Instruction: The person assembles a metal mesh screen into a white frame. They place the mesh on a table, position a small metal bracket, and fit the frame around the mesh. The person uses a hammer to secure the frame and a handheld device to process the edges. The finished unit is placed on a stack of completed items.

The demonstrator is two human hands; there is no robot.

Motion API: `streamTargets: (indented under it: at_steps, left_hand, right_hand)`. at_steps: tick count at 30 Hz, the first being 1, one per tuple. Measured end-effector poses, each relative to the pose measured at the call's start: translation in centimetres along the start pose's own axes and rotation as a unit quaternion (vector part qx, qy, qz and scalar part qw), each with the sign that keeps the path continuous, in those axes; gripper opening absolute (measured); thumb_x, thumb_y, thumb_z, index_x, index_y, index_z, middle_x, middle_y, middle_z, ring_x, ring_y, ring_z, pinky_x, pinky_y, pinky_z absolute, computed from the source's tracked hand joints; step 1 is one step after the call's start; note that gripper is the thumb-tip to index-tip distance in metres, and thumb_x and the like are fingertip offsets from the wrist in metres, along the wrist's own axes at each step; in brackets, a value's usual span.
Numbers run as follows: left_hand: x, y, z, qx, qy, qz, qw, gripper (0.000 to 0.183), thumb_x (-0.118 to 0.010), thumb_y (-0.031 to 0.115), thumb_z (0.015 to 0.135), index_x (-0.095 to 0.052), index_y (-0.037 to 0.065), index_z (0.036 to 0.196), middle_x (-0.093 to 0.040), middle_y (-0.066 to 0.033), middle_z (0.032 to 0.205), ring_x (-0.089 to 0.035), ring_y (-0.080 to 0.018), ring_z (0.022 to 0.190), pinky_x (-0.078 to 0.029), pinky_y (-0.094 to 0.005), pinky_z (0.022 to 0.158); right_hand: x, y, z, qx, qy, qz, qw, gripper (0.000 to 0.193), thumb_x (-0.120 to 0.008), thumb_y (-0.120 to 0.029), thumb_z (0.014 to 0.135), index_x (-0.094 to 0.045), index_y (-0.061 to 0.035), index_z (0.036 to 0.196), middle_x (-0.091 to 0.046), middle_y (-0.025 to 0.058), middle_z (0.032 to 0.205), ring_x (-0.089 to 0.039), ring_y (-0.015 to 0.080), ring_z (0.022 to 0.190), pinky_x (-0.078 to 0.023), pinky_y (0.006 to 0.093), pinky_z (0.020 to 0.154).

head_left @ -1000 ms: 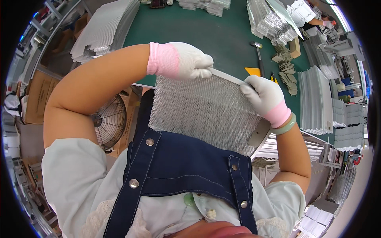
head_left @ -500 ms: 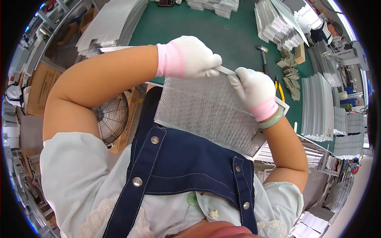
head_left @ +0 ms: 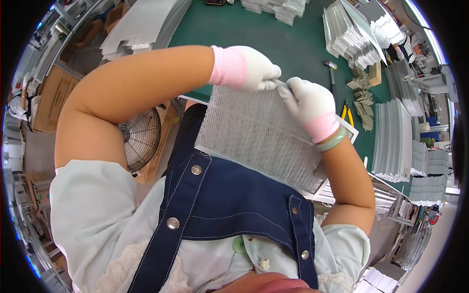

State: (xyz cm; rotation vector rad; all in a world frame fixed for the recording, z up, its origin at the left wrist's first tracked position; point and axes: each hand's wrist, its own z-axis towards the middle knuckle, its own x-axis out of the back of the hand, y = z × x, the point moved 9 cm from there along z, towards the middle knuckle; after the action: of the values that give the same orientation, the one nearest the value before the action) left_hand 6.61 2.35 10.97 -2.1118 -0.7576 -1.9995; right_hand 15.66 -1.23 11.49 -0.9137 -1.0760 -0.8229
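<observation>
Our left hand [head_left: 249, 68] and right hand [head_left: 305, 100] both pinch the mesh panel's [head_left: 259, 136] far edge; brown cardboard boxes [head_left: 51, 97] sit left of it, open green tabletop [head_left: 273, 39] beyond.

Both gloved hands, left [head_left: 249, 68] and right [head_left: 308, 100], meet with fingers pinched, forearms bare and elbows bent.

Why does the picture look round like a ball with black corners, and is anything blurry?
Head view: a fisheye lens bends straight lines, so the green table curves and the corners go black. The mesh panel and both gloved hands, left hand and right hand, look sharp. Light is bright and even, with little shadow. Stacks near the rim look squeezed and harder to make out.
</observation>
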Motion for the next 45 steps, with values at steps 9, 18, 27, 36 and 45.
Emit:
streamTargets:
  at_steps: [9,18,27,36,45]
  left_hand:
    - [-1.1,-0.4,-0.5,0.033,-0.093,-0.156,0.983,0.026,-0.056,0.026,0.096,-0.061,0.002,0.099,-0.061,-0.0111,0.082,-0.061,-0.0235,0.078,-0.048,-0.0353,0.073]
    - [-2.1,-2.3,-2.3,-0.009,0.026,0.007,1.000,0.020,-0.054,0.024,0.095,-0.058,0.005,0.089,-0.059,-0.0125,0.068,-0.061,-0.0314,0.065,-0.049,-0.0406,0.062]
    - [-1.3,-2.2,-2.1,0.050,-0.114,-0.178,0.976,0.029,-0.054,0.031,0.098,-0.061,0.002,0.101,-0.062,-0.0101,0.086,-0.061,-0.0234,0.083,-0.049,-0.0356,0.077]
    - [-2.5,-5.2,-4.1,0.084,-0.074,-0.156,0.981,0.034,-0.055,0.035,0.097,-0.063,0.002,0.101,-0.063,-0.0091,0.084,-0.061,-0.0208,0.082,-0.049,-0.0360,0.075]
    - [1.3,-5.5,-5.8,0.081,0.191,-0.010,0.978,0.036,-0.066,0.032,0.089,-0.061,0.001,0.107,-0.064,-0.0171,0.091,-0.064,-0.0302,0.084,-0.051,-0.0397,0.077]
  right_hand:
    - [-2.6,1.5,0.0,-0.067,-0.162,0.180,0.968,0.035,-0.057,-0.037,0.096,-0.064,-0.0023,0.095,-0.065,0.0173,0.078,-0.065,0.0326,0.074,-0.050,0.0399,0.069]
    - [-2.1,-0.2,-0.5,-0.015,-0.055,0.009,0.998,0.034,-0.054,-0.037,0.097,-0.060,-0.0049,0.088,-0.064,0.0166,0.075,-0.064,0.0355,0.074,-0.050,0.0443,0.068]
    - [-3.9,-1.3,2.8,-0.050,-0.164,0.232,0.958,0.034,-0.056,-0.033,0.096,-0.065,-0.0002,0.100,-0.069,0.0166,0.086,-0.067,0.0327,0.081,-0.052,0.0404,0.075]
    - [-3.3,-2.9,2.2,0.026,-0.037,0.032,0.998,0.030,-0.053,-0.035,0.098,-0.056,-0.0072,0.087,-0.065,0.0147,0.077,-0.064,0.0365,0.075,-0.051,0.0455,0.066]
    - [-4.6,-0.5,3.7,-0.038,-0.116,0.092,0.988,0.036,-0.049,-0.039,0.099,-0.063,-0.0056,0.100,-0.067,0.0186,0.082,-0.065,0.0382,0.081,-0.050,0.0456,0.074]
